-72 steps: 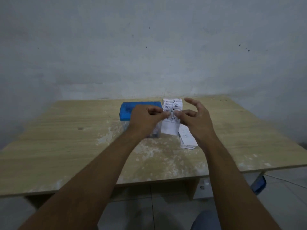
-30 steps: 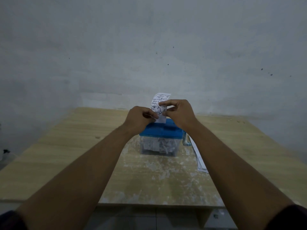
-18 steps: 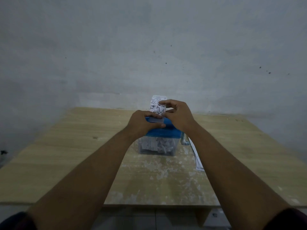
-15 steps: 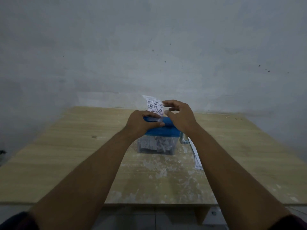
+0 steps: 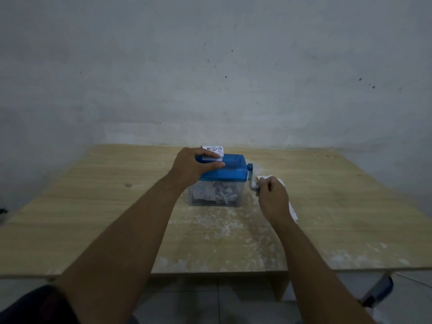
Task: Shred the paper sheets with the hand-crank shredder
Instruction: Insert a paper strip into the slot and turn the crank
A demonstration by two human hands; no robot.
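On the tabletop (image 5: 93,206), the left grip (image 5: 190,168) clamps the shredder (image 5: 231,171) lid beside a printed sheet (image 5: 213,149); the right grip (image 5: 272,198) seems curled round the crank (image 5: 250,177).

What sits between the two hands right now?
Head view: the hand-crank shredder's blue plastic lid and its blue crank arm fill the gap between left hand and right hand.

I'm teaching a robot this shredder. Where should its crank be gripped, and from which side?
Pinch the crank at its lower end, coming from the shredder's right, as the right hand does. The arm pivots high on that side and hangs down, so its free end is lowest.
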